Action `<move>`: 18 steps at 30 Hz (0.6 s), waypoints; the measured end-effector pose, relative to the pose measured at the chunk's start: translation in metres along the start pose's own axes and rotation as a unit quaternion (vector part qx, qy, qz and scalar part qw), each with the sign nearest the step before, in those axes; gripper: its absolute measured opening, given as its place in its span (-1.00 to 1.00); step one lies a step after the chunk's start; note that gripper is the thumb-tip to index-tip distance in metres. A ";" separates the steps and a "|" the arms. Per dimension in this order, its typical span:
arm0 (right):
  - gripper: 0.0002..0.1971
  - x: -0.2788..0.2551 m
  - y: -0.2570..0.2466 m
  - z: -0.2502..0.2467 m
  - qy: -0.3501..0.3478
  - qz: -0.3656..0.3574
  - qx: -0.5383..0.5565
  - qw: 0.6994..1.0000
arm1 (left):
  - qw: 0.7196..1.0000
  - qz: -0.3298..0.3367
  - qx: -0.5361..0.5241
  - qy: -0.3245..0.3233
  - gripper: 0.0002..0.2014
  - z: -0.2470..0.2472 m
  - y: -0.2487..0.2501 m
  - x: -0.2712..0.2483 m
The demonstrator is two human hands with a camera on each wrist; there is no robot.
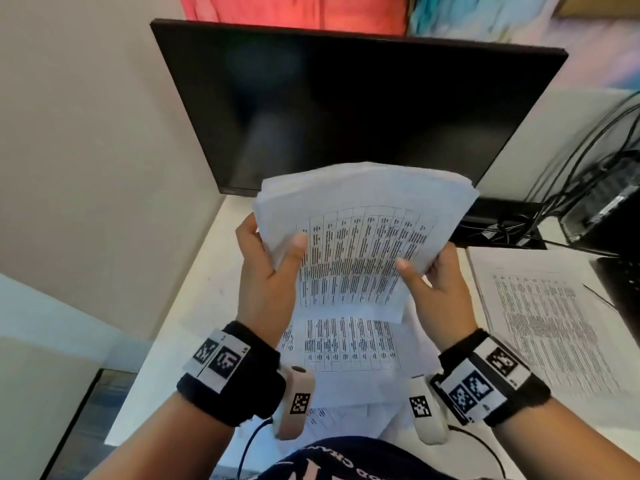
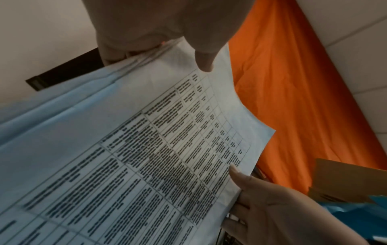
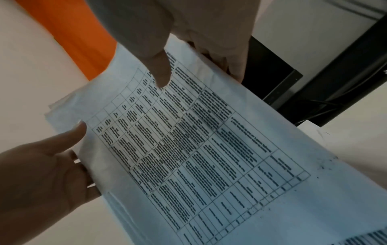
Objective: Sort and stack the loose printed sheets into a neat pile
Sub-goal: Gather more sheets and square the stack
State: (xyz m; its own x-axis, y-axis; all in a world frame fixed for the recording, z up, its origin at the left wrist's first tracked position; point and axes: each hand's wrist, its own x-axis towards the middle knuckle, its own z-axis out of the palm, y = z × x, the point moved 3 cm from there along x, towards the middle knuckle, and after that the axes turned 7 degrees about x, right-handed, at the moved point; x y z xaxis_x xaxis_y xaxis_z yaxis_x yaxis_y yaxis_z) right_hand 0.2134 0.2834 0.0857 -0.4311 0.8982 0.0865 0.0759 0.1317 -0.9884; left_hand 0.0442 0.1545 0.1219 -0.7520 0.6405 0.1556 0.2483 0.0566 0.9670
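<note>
A bundle of printed sheets (image 1: 360, 244) with table text is held up off the desk in front of the monitor. My left hand (image 1: 270, 268) grips its left edge, thumb on the top page. On the right edge my right hand (image 1: 433, 282) grips it the same way. The left wrist view shows the bundle (image 2: 146, 149) with the left hand (image 2: 159, 33) above and the right hand (image 2: 272, 207) below. In the right wrist view the bundle (image 3: 199, 140) lies between the right hand (image 3: 188, 33) and the left hand (image 3: 46, 165). More loose printed sheets (image 1: 349, 344) lie on the desk beneath.
A dark monitor (image 1: 346, 112) stands close behind the bundle. Another printed sheet (image 1: 550, 320) lies on the desk at the right, next to black cables (image 1: 571, 174) and a dark device (image 1: 613, 199). A beige partition wall (image 1: 86, 150) borders the white desk (image 1: 194, 299) on the left.
</note>
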 end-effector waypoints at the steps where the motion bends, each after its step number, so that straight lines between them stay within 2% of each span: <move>1: -0.67 0.002 0.000 0.001 0.002 0.002 0.002 1.000 | 1.000 -0.007 0.002 -0.004 -0.60 0.001 -0.004 0.001; 4: -0.80 0.006 0.000 0.005 -0.002 0.015 -0.012 1.000 | 1.000 0.001 0.008 0.001 -0.70 0.005 -0.010 0.003; 9: -0.76 0.009 -0.006 0.007 0.027 -0.011 0.002 1.000 | 0.998 0.032 0.009 0.048 -0.87 0.006 -0.003 0.003; 11: -0.79 0.009 -0.007 0.006 0.040 -0.019 0.014 0.999 | 0.997 0.040 0.018 0.065 -0.81 0.005 -0.004 0.006; 14: -0.88 0.009 -0.005 0.003 0.042 -0.020 0.010 0.999 | 0.997 0.009 0.025 0.070 -0.77 0.006 -0.016 0.005; 18: -0.87 0.009 0.007 0.004 0.006 0.020 -0.001 1.000 | 0.998 -0.029 0.026 0.040 -0.84 0.011 -0.038 -0.006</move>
State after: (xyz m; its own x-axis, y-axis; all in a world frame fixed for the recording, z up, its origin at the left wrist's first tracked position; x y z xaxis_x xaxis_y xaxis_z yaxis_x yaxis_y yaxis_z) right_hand 0.2063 0.2910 0.0789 -0.4163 0.9080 0.0477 0.0956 0.0959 -0.9908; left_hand 0.0463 0.1569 0.0820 -0.8116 0.5722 0.1178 0.2336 0.1330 0.9632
